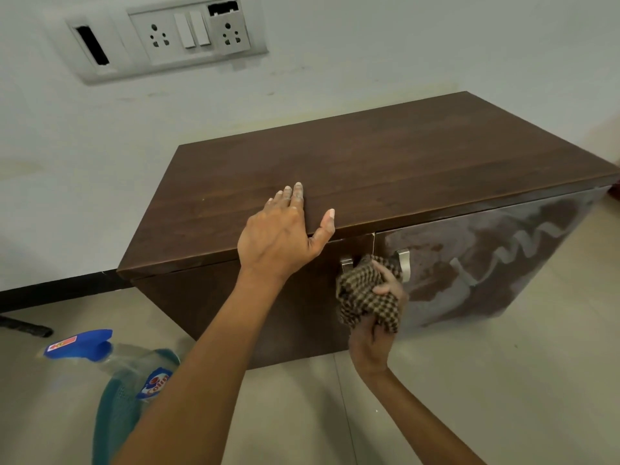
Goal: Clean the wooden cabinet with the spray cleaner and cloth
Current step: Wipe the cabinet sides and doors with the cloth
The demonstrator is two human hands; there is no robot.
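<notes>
Head view: the left hand (280, 238) lies flat, fingers straight, on the near edge of the wooden cabinet (402, 156), probably bracing. The right hand (375, 325) grips a bunched checked cloth (360, 293) against the door handles. The spray cleaner (110, 367) sits on the floor, near left.

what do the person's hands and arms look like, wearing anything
Both hands are bare, with no gloves. The left hand and right hand show no visible rings, and no watch or bracelet shows at either wrist. The left arm and right arm are uncovered down to the frame edge, no sleeve in view. The left hand's fingertips carry a pale, powdery-looking residue.
</notes>
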